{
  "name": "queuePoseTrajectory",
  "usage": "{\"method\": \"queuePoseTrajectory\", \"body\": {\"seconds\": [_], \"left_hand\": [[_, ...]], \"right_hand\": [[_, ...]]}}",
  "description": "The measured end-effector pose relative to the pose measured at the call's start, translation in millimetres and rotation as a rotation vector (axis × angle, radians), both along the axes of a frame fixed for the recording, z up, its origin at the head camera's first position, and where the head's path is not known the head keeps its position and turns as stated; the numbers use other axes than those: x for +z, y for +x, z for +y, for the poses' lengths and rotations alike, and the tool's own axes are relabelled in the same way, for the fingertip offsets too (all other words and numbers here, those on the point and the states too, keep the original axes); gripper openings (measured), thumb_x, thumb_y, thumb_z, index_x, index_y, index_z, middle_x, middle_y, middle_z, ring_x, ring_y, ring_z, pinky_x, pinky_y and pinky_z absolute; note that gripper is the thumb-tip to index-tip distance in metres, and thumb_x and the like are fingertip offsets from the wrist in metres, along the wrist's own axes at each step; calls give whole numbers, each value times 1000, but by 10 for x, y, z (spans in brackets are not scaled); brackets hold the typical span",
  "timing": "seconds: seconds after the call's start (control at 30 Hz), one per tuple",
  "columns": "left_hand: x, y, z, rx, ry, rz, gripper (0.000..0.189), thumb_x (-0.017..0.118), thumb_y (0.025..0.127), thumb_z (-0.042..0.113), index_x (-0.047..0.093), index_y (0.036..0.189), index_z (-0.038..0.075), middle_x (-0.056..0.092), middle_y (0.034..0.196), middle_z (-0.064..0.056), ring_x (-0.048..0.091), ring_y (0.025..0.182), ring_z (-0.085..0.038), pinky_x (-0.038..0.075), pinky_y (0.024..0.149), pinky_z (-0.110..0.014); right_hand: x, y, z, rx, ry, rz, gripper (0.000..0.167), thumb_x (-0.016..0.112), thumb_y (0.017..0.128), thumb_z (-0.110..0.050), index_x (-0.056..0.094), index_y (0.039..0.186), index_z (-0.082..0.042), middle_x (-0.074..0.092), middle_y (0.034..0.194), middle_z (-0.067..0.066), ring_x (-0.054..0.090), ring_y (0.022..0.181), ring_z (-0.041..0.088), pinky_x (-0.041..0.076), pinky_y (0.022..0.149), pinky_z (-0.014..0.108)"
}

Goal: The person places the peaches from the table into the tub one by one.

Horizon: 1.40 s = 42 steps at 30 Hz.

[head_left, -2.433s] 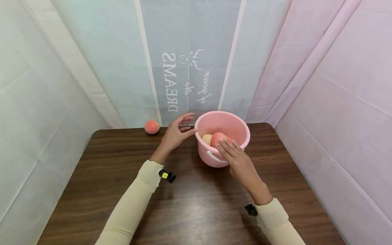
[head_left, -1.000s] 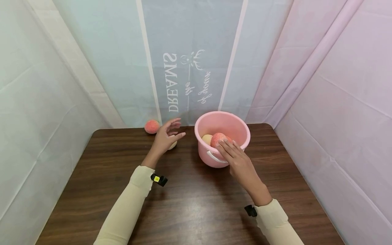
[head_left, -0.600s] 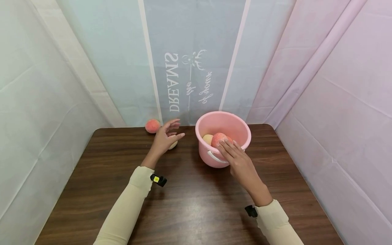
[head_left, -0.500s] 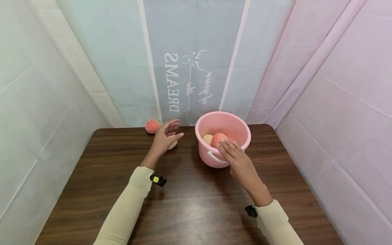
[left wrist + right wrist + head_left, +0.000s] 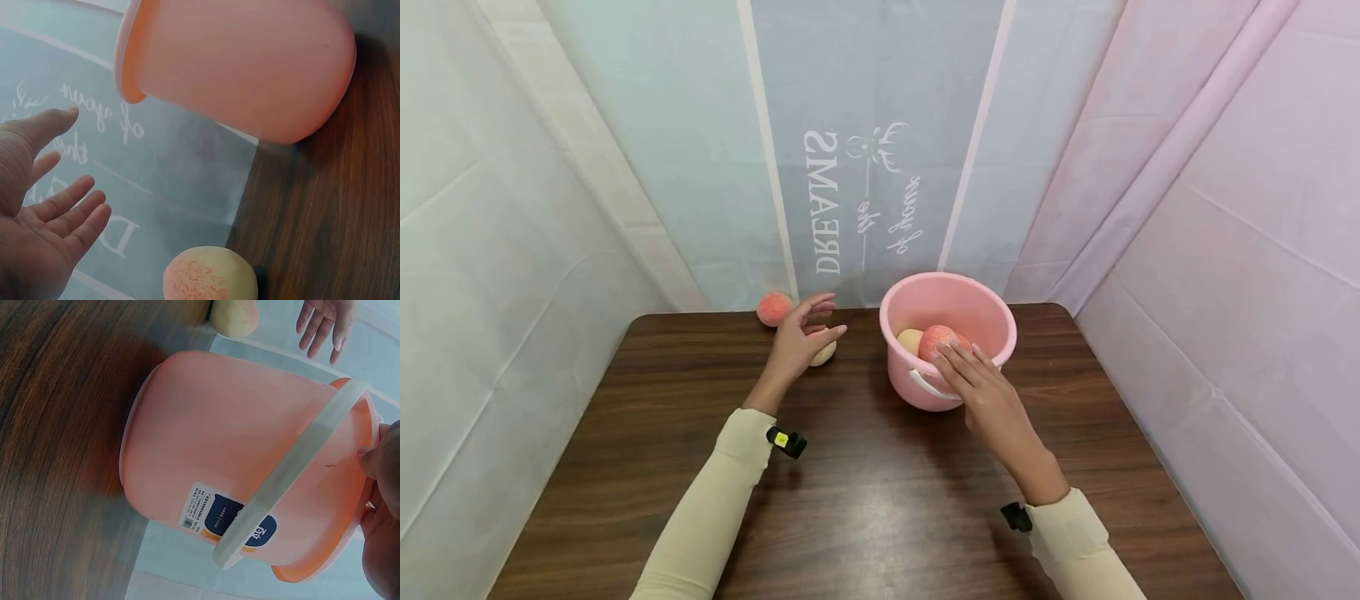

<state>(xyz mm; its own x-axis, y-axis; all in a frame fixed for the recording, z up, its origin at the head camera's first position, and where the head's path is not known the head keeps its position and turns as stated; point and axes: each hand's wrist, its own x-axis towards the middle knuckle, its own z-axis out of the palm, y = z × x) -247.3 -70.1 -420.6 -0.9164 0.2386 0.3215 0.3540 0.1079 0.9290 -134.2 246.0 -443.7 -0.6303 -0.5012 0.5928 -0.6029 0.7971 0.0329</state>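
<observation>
A pink bucket (image 5: 904,382) stands upright on the table, a pale pink-red peach (image 5: 936,340) and a yellowish one (image 5: 910,339) showing inside. My right hand (image 5: 988,396) grips the near right part of its rim; in the right wrist view the thumb (image 5: 370,461) presses the outer side. Left of the bucket, my left hand (image 5: 796,343) hovers with fingers spread and nothing held. Partly hidden behind it, a yellow-and-pink peach (image 5: 824,353) sits on the table; the left wrist view shows this peach (image 5: 209,275) below the open palm.
Another red peach (image 5: 773,309) lies at the table's back edge, left of the left hand. The bucket's white handle (image 5: 931,385) hangs down its front. Behind the dark wooden table (image 5: 865,500) hangs a printed cloth (image 5: 880,75), with pale cloth walls on both sides.
My left hand has moved left from beside the bucket rim, uncovering part of the peach behind it, then shifted only slightly. My right hand stays on the rim.
</observation>
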Motion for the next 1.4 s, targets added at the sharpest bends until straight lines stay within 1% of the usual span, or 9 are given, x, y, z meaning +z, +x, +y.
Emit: {"method": "queuePoseTrajectory", "body": {"seconds": [0.13, 0.23, 0.33, 0.5, 0.63, 0.77, 1.03, 1.17, 1.4], "left_hand": [[-34, -37, -4, -4, 10, 3, 55, 77, 90, 5, 56, 141, 0, 59, 135, -25, 51, 129, -45, 43, 104, -60], [-60, -57, -27, 1, -1, 1, 54, 77, 90, 5, 57, 140, 0, 59, 135, -25, 53, 128, -43, 44, 104, -58], [-168, -135, -62, 8, -11, -12, 55, 77, 91, 7, 57, 141, 3, 58, 136, -24, 53, 128, -42, 44, 105, -56], [-393, -291, -109, 23, 10, -22, 58, 79, 89, 10, 56, 143, 7, 57, 138, -21, 51, 131, -43, 39, 108, -61], [-476, -305, -141, 33, 6, -31, 58, 81, 88, 12, 58, 141, 9, 59, 137, -20, 52, 130, -40, 38, 109, -61], [-521, -294, -170, 51, -20, -27, 56, 81, 88, 11, 59, 139, 8, 60, 135, -20, 53, 129, -37, 40, 109, -59], [-620, -310, -236, 88, -32, 6, 57, 78, 88, 5, 56, 140, 1, 59, 135, -24, 51, 128, -45, 39, 105, -63], [-665, -323, -268, 87, -41, 12, 60, 81, 87, 10, 55, 141, 2, 58, 137, -25, 50, 130, -45, 37, 108, -63], [-733, -343, -283, 111, -84, 12, 61, 82, 87, 14, 56, 142, 6, 58, 138, -22, 48, 132, -43, 36, 110, -61]], "right_hand": [[10, -9, 16, 3, -6, 2, 80, 61, 74, 28, 53, 147, -4, 53, 150, 12, 47, 139, 33, 33, 116, 53], [16, -22, 22, 8, -10, 2, 79, 60, 74, 28, 54, 146, -4, 53, 149, 12, 47, 139, 33, 34, 115, 53], [19, -31, 15, 12, -15, 5, 79, 60, 74, 28, 54, 146, -4, 54, 149, 12, 48, 139, 33, 36, 114, 54], [29, -39, 2, 12, -25, 8, 79, 61, 73, 28, 56, 145, -4, 55, 147, 12, 49, 137, 33, 36, 113, 54], [29, -25, -4, 11, -29, -6, 77, 63, 74, 27, 56, 144, -4, 55, 148, 12, 49, 138, 34, 35, 114, 54], [20, -23, -3, 11, -32, -12, 75, 63, 76, 26, 56, 144, -4, 55, 147, 12, 49, 138, 34, 34, 115, 53], [32, -40, -4, 15, -37, -9, 75, 61, 75, 27, 57, 144, -4, 55, 147, 12, 49, 138, 34, 33, 116, 52], [31, -39, -2, 10, -32, -15, 76, 62, 76, 27, 56, 145, -4, 55, 148, 11, 48, 138, 33, 31, 117, 50], [20, -51, 0, 20, -35, 4, 77, 62, 74, 27, 56, 144, -4, 57, 145, 12, 50, 137, 33, 35, 114, 53]]}}
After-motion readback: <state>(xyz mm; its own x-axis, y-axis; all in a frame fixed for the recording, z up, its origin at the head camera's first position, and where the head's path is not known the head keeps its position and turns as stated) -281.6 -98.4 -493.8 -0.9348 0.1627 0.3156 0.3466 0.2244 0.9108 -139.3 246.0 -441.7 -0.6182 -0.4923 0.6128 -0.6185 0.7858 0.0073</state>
